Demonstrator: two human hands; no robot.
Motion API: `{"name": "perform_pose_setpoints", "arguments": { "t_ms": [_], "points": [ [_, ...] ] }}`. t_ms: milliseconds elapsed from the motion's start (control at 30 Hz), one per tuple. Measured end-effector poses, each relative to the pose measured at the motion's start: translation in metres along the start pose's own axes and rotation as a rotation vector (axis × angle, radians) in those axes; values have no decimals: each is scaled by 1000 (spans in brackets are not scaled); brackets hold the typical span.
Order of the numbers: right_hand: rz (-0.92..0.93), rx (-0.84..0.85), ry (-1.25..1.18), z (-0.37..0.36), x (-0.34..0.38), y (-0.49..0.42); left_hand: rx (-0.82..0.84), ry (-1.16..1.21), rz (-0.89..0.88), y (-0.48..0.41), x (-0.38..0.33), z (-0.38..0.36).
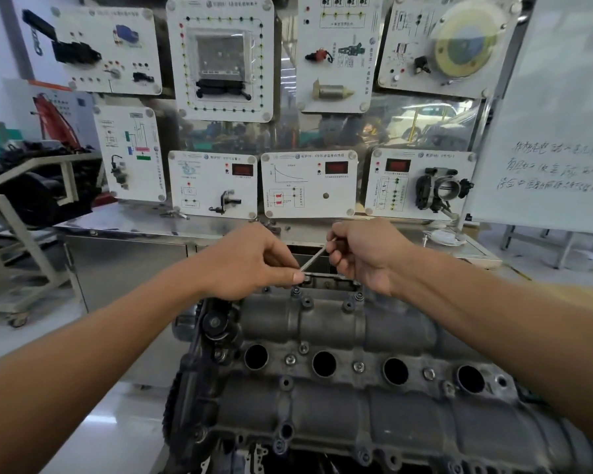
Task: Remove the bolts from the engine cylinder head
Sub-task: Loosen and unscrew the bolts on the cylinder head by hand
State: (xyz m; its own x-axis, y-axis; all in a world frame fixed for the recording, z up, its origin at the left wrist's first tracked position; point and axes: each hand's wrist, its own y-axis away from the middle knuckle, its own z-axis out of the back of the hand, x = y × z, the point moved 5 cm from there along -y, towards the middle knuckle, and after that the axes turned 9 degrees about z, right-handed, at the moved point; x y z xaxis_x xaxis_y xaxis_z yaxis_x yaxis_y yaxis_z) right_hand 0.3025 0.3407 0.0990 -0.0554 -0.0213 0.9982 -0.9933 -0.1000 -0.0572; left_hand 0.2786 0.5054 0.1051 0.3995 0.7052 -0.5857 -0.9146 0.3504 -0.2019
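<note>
With my left hand (254, 265) pinching the low end of the thin metal rod (314, 257) at the far edge of the cylinder head (339, 323), centre frame, and my right hand (363, 254) curled round its top, I'd keep it square in its seat and turn steadily, lest it slip.

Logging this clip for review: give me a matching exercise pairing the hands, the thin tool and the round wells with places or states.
1 left hand
2 right hand
3 thin tool
4 round wells

A in a row along the cylinder head
B grips the tool's upper end
C slants between both hands
D pinches the tool's lower end

Pairs: 1-D, 2-B, 3-C, 4-A
</note>
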Motion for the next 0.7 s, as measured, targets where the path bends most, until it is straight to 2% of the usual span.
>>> {"name": "perform_pose_setpoints", "arguments": {
  "t_ms": [133, 333, 700],
  "points": [
    [-30, -59, -3, 2, -6, 4, 80, 2, 30, -2, 2, -3],
    [-33, -126, -12, 3, -8, 7, 77, -41, 30, -7, 3, -5],
    [1, -141, -135, 5, -20, 23, 48, -162, -110, -1, -2, -8]
  ]
}}
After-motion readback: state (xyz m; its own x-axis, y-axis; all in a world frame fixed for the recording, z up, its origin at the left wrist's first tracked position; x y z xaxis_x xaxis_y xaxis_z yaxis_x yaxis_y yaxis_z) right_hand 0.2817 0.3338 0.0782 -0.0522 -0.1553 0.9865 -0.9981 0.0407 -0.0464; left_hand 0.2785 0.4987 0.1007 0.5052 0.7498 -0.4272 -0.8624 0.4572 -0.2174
